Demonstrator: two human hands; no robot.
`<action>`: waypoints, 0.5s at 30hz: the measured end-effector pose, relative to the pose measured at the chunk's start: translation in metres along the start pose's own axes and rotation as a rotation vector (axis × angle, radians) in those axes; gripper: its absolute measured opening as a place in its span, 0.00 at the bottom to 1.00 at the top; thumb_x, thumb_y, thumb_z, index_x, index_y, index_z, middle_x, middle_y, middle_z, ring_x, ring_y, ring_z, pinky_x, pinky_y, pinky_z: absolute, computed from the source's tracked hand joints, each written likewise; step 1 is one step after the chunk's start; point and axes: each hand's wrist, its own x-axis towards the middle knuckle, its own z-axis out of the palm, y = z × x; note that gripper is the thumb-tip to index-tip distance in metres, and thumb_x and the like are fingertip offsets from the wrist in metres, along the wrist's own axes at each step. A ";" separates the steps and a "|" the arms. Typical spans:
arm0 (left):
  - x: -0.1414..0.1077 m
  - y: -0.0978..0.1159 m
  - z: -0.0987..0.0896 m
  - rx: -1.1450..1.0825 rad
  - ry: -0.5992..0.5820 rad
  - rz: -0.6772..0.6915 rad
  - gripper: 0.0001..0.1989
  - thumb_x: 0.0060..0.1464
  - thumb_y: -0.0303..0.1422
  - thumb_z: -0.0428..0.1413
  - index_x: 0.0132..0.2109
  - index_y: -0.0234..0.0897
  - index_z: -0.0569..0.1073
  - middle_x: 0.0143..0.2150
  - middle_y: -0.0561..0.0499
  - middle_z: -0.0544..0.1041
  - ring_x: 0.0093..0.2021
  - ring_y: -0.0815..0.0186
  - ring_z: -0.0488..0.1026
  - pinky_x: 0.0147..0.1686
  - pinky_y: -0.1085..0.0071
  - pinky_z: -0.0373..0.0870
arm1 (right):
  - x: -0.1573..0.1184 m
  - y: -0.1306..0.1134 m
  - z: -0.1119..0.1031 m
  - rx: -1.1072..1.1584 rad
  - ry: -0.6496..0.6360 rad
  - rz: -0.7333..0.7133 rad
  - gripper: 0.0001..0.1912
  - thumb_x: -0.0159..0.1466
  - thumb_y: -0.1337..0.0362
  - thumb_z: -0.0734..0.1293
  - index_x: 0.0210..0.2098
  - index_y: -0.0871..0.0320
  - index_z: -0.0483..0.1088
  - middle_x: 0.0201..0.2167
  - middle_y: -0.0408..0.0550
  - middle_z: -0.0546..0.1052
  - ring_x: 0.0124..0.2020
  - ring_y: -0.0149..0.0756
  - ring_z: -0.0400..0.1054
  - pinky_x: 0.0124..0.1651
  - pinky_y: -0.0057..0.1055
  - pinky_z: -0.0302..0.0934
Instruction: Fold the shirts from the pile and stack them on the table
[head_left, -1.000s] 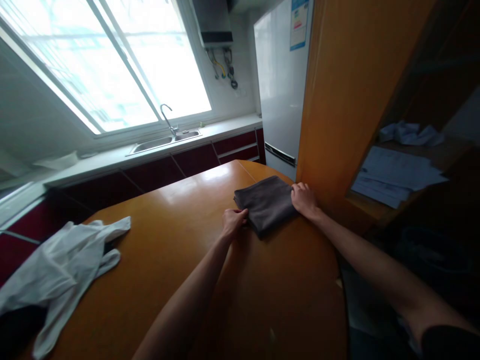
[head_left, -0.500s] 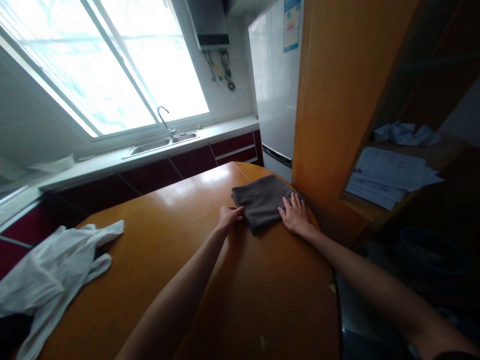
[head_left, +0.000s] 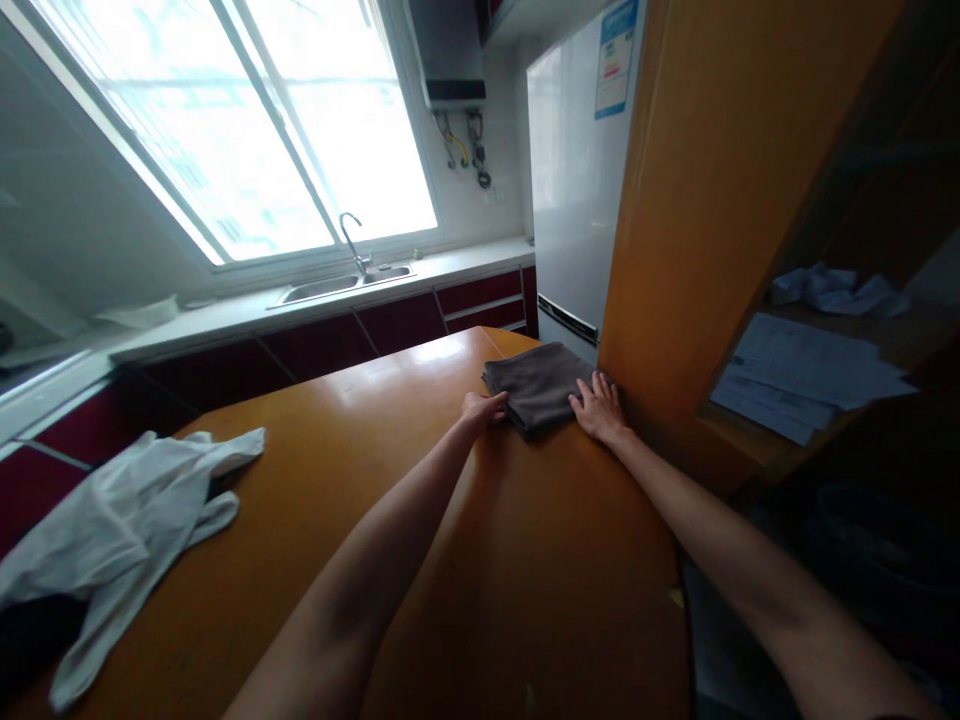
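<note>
A dark grey-brown folded cloth, perhaps a garment, lies flat in several layers near the far right edge of the wooden table. My left hand pinches its near left edge between thumb and fingers. On the cloth's right end rests my right hand, palm down with fingers spread. At the table's left side lies a crumpled white garment, with something black under or beside it.
Right of the table stands an orange wooden cabinet with papers on its shelf. Behind are a white fridge, a counter with a sink and tap, and a window. A dark basin sits low at the right.
The view has shifted slightly, so the whole scene appears a little further right. My left hand still grips the cloth's edge and my right hand still lies spread on its right end.
</note>
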 end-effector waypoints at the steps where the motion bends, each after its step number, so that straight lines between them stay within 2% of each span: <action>1: -0.005 -0.002 -0.004 0.010 0.007 0.007 0.20 0.49 0.40 0.69 0.34 0.26 0.73 0.24 0.46 0.75 0.20 0.68 0.75 0.24 0.73 0.75 | -0.006 -0.004 -0.002 0.006 0.058 -0.022 0.30 0.72 0.53 0.54 0.68 0.63 0.59 0.73 0.63 0.50 0.74 0.50 0.39 0.71 0.50 0.35; 4: -0.028 -0.014 -0.026 0.062 0.044 0.071 0.19 0.56 0.42 0.64 0.35 0.27 0.74 0.28 0.45 0.77 0.22 0.67 0.76 0.26 0.71 0.77 | -0.032 -0.024 -0.005 0.085 0.252 -0.113 0.28 0.73 0.57 0.52 0.65 0.66 0.64 0.71 0.62 0.56 0.73 0.47 0.42 0.71 0.47 0.38; 7: -0.061 -0.032 -0.064 0.149 0.100 0.179 0.13 0.59 0.38 0.60 0.42 0.28 0.76 0.34 0.43 0.79 0.25 0.68 0.78 0.30 0.71 0.77 | -0.064 -0.059 -0.005 0.212 0.310 -0.285 0.25 0.72 0.60 0.52 0.61 0.65 0.67 0.68 0.60 0.62 0.71 0.43 0.48 0.71 0.44 0.42; 11: -0.109 -0.058 -0.134 0.327 0.237 0.322 0.14 0.59 0.29 0.56 0.50 0.31 0.77 0.42 0.43 0.81 0.34 0.65 0.79 0.39 0.67 0.78 | -0.101 -0.117 0.004 0.315 0.201 -0.487 0.23 0.70 0.62 0.55 0.59 0.63 0.69 0.66 0.58 0.64 0.69 0.44 0.52 0.70 0.45 0.46; 15: -0.159 -0.082 -0.202 0.493 0.354 0.423 0.16 0.57 0.28 0.56 0.52 0.34 0.78 0.49 0.42 0.80 0.47 0.60 0.78 0.53 0.61 0.73 | -0.130 -0.179 0.021 0.342 0.040 -0.498 0.24 0.69 0.62 0.56 0.61 0.63 0.68 0.68 0.59 0.61 0.70 0.44 0.52 0.70 0.44 0.47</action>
